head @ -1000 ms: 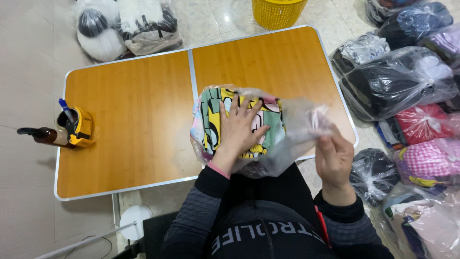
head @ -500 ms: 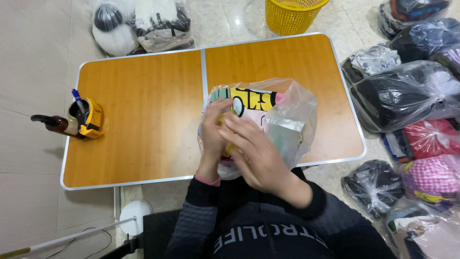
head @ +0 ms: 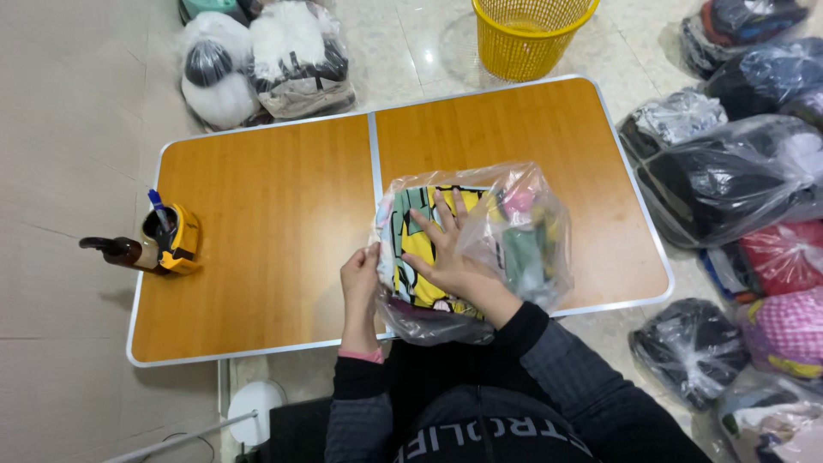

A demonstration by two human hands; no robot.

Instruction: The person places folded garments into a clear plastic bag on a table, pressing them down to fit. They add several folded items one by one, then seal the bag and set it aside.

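A clear plastic bag lies on the near middle of the wooden folding table. Inside it is a folded, colourful printed garment in yellow, green and pink. My left hand pinches the bag's left edge beside the garment. My right hand lies flat on the garment with its fingers spread. I cannot tell whether that hand is inside the bag or on top of the plastic.
A yellow holder with a blue pen and a brown bottle stand at the table's left edge. A yellow mesh basket is behind the table. Bagged clothes are piled on the floor at the right and back left.
My hands swapped roles: the left one left the garment and now pinches the bag's left edge. The right one let go of the bag's right side and now lies flat on the garment.
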